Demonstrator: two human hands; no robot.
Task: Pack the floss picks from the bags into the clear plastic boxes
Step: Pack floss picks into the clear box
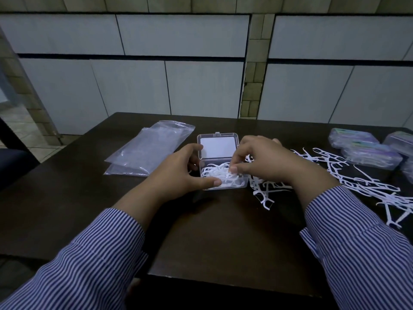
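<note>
The left hand (178, 171) is gripping the small clear plastic box (223, 175), thumb and fingers curled round it. The right hand (266, 162) is pinching white floss picks (220, 173) inside, beside the loose white floss-pick pile (357, 180).

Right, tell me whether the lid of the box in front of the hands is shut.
No, the lid of the clear box stands open behind it, and floss picks show inside.

Dark wooden table (223, 238) before a pale tiled wall (183, 36).
</note>
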